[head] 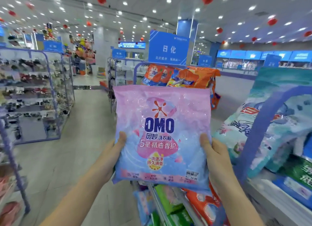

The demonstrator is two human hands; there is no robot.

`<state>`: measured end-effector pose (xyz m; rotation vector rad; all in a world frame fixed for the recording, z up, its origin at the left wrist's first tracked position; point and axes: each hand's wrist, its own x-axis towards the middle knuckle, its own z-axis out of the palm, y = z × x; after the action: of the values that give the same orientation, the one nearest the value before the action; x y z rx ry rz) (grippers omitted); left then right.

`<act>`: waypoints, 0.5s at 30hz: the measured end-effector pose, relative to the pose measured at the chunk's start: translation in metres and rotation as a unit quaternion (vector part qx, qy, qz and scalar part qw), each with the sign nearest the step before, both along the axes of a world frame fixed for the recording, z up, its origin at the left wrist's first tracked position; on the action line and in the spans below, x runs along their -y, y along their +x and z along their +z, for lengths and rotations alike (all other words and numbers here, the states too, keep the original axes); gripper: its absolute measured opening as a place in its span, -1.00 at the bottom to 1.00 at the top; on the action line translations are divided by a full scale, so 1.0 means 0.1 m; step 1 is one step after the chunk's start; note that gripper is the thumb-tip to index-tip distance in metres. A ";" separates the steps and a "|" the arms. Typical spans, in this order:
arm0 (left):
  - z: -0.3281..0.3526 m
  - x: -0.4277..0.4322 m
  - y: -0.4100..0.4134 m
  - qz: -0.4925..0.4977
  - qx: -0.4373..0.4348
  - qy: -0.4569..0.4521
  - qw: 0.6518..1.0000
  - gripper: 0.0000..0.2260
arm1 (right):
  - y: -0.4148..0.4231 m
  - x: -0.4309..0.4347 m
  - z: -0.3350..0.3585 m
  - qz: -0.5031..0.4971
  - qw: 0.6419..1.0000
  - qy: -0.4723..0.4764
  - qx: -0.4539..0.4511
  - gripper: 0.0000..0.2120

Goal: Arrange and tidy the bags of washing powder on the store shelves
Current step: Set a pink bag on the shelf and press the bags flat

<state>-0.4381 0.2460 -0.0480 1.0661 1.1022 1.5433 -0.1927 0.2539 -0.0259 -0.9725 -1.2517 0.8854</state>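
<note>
A pink and pale-blue OMO washing powder bag [162,134] stands upright in front of me, held up in the air by both hands. My left hand [109,156] grips its lower left edge, thumb on the front. My right hand [215,156] grips its lower right edge the same way. Orange OMO bags [177,76] are piled on top of a shelf unit behind it. Teal and white bags [263,124] lean on the shelf at my right. Green, orange and pale-blue bags [177,205] lie on lower shelves beneath the held bag.
A blue-framed shelf end [263,117] arches close on the right. Purple-framed racks of small goods [33,90] line the left side. A pale floor aisle [81,133] runs between them. A blue hanging sign [168,48] stands above the orange bags.
</note>
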 end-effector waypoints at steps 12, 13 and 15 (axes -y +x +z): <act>0.58 -2.40 0.01 -0.229 -0.037 0.029 0.972 -0.52 | -0.33 -1.15 0.25 -0.254 0.965 0.006 -0.068 -0.48; 0.60 -2.57 0.09 -0.238 -0.044 0.033 0.970 -0.53 | -0.30 -1.21 0.26 -0.283 0.956 0.007 -0.072 -0.58; 0.63 -2.83 0.27 -0.271 -0.043 0.050 0.960 -0.61 | -0.21 -1.31 0.31 -0.330 0.942 0.013 -0.062 -0.67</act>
<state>-0.4107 0.5295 0.0146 1.3781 0.7058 1.1277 -0.2133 0.3853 0.0053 -1.1928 -0.7420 0.3889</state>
